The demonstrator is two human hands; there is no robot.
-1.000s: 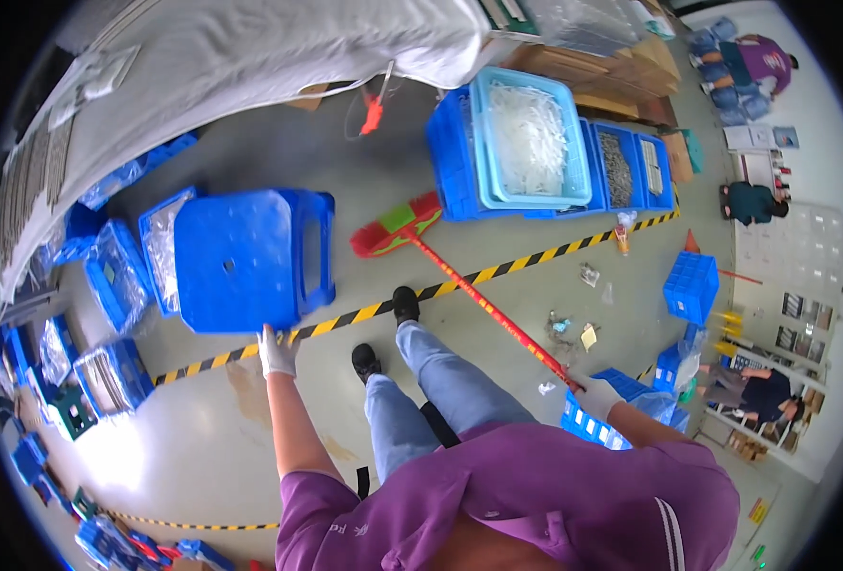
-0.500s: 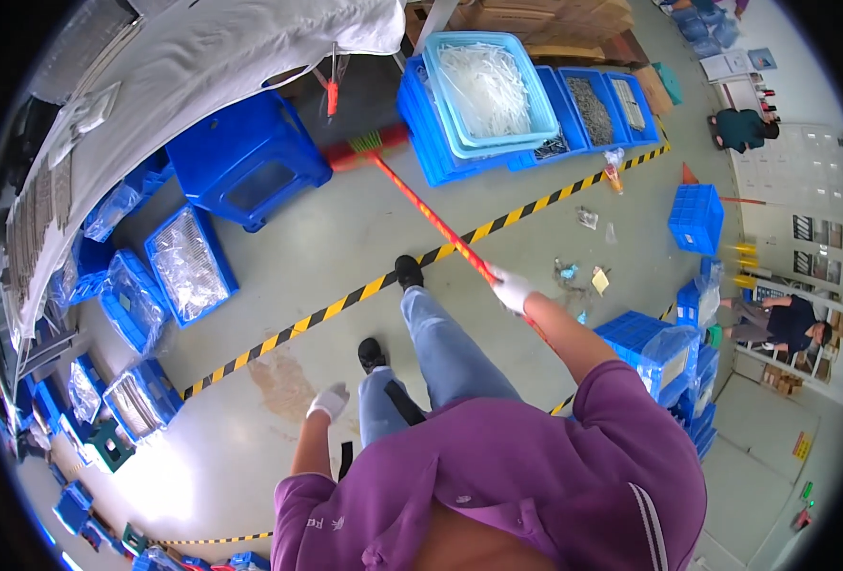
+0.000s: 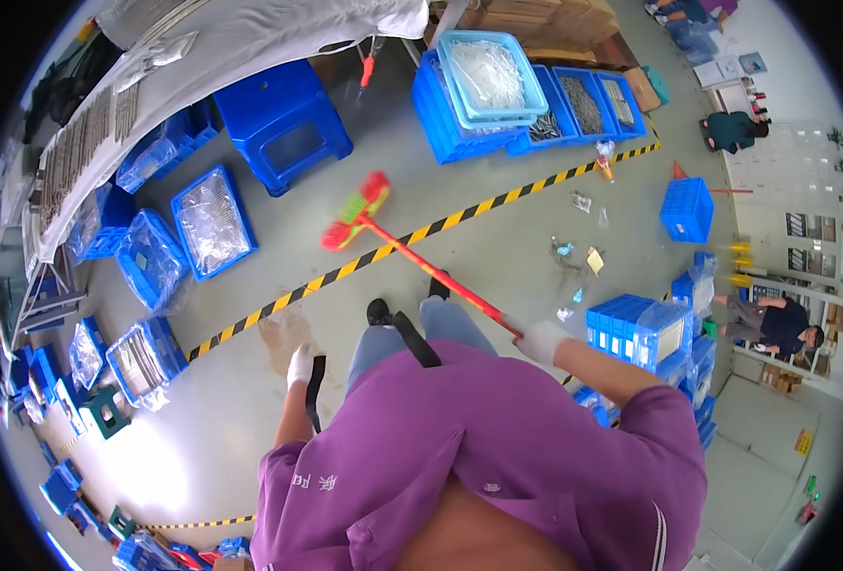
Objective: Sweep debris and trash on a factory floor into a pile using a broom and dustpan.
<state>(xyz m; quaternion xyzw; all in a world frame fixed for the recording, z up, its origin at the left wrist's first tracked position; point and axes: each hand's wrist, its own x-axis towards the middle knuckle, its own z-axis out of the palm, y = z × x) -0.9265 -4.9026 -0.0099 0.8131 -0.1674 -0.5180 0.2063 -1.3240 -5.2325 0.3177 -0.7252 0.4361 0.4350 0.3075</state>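
My right hand (image 3: pixel 541 342), in a white glove, is closed round the end of a red broom handle (image 3: pixel 440 276). The handle slants away to the far left, where the broom head (image 3: pixel 356 211), red with yellow-green, is slightly blurred over the grey floor just beyond the striped tape. At my left side, my left hand (image 3: pixel 300 365), also white-gloved, hangs loosely with nothing visible in it. A black strap (image 3: pixel 316 390) dangles beside it. On the floor at right lie scraps of litter, among them a yellowish piece (image 3: pixel 595 261) and a bluish scrap (image 3: pixel 564 249).
Yellow-black tape (image 3: pixel 345 270) crosses the floor ahead. Beyond it stand a blue stool (image 3: pixel 283 124), blue crates (image 3: pixel 440 124) under a light-blue tub (image 3: pixel 535 100), and a cloth-covered table (image 3: pixel 250 57). More crates (image 3: pixel 621 324) are stacked at right. Two people (image 3: pixel 732 131) are farther right.
The broom head has come nearer, from beside the stool toward the tape. My right hand has drawn back toward my body with the handle. I have stepped forward slightly.
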